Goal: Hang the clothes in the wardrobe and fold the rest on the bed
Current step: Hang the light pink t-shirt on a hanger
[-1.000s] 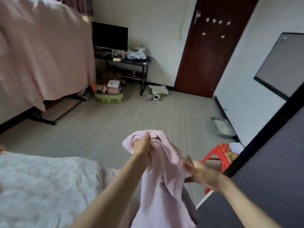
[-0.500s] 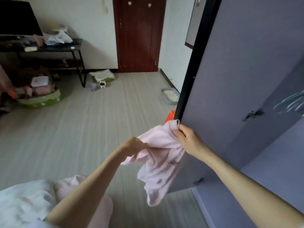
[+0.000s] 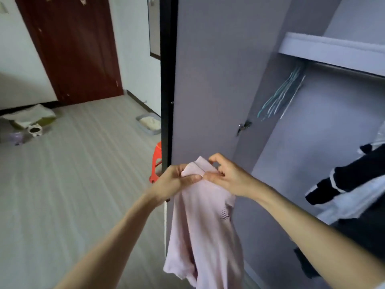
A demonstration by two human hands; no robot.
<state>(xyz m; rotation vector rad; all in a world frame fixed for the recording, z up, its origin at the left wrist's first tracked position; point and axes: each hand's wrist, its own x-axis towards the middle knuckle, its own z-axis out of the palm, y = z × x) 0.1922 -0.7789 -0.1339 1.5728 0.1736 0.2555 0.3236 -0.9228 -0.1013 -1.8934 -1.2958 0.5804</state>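
Both hands up at the open wardrobe [image 3: 218, 80] now, pink top [image 3: 200, 222] hanging between them, right in front of the door's inner face. Left hand [image 3: 177, 182] grips the collar end w/ thumb pressed flat over the fabric and fingers curled behind it. Right hand [image 3: 227, 176] pinches the same top edge just beside it, thumb and forefinger closed on the cloth, other fingers loosely curled above. Rest of the garment drops straight down, bunched, hem low near the bottom of view.

Risks from here, as I read it: no hanger in hand yet. The empty hangers [image 3: 279, 97] sit on the rail [image 3: 343, 69], far and up to the right, so one hand likely has to let go to fetch one. Then the whole top hangs off a single small pinch and could slide to the floor [image 3: 73, 184]. Collar's also bunched tight, so threading a hanger through may snag or stretch the neck. Dark clothes [image 3: 354, 180] already hanging at right could get knocked on the reach.

Vs half a sec ago: view has swung right, wardrobe interior w/ shelf [image 3: 333, 49] and rail now showing. Hands were apart w/ the top stretched between them; now they've closed in, nearly touching at the collar, and the garment hangs long instead of crumpled.
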